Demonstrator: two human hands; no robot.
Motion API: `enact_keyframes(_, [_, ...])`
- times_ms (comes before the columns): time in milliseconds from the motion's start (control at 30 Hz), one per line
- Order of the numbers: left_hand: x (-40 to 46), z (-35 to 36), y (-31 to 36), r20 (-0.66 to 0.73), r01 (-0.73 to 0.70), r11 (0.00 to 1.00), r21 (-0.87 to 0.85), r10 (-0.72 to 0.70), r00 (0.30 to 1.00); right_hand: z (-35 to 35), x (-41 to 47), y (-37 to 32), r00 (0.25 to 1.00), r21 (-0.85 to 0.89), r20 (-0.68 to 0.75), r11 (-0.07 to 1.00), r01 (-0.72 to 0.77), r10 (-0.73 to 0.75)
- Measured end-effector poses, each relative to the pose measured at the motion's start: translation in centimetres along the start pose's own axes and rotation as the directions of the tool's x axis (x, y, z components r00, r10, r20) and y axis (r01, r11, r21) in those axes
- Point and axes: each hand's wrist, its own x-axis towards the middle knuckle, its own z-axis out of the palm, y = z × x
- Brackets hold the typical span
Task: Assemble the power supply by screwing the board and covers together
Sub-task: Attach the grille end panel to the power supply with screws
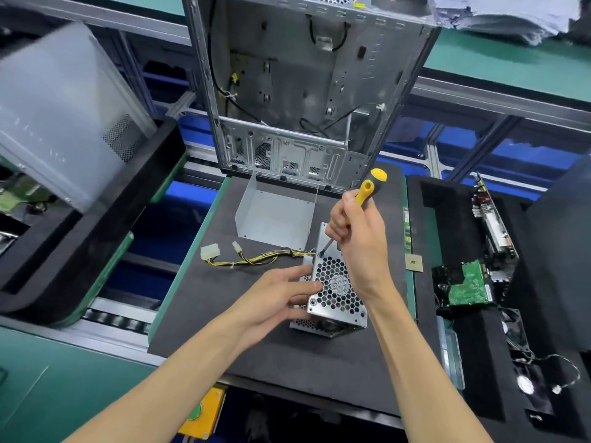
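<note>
A silver power supply box [339, 302] with a honeycomb fan grille faces up on the dark foam mat [243, 340]. My left hand [281, 292] holds its left side, thumb on the grille edge and fingers under the lower side. My right hand [358, 238] grips a yellow-and-black screwdriver [367, 190], its tip set at the grille's top-left corner. A bent grey metal cover [275, 219] lies open just behind the box. Yellow-and-black cables [256, 259] with white plugs run left from the box.
An open computer case [307, 84] stands upright behind the mat. At the right, a black foam tray [447, 212] holds a green circuit board [470, 286], cards and a small fan [526, 383]. Another case [64, 107] sits on a black tray at the left.
</note>
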Motion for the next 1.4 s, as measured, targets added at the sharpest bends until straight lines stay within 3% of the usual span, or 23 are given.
enact_keyframes(200, [-0.2, -0.2, 0.1, 0.063, -0.006, 1.000, -0.017, 0.007, 0.998, 0.4, -0.4, -0.2, 0.999, -0.023, 0.039, 0.999, 0.029, -0.028])
enact_keyframes(933, [0.0, -0.4, 0.1, 0.096, 0.001, 1.000, -0.014, 0.001, 0.995, 1.0, 0.2, -2.9, 0.986, -0.062, 0.111, 0.989, 0.134, -0.127])
enact_keyframes(1100, [0.1, -0.4, 0.1, 0.090, 0.001, 1.000, -0.003, -0.001, 0.996, 0.9, 0.4, -3.0, 0.988, -0.061, 0.144, 0.996, 0.065, -0.056])
enact_keyframes(1400, [0.2, -0.6, 0.0, 0.087, 0.005, 1.000, -0.011, -0.004, 0.996, 1.0, 0.8, -3.3, 0.986, -0.103, 0.160, 0.992, 0.069, -0.052])
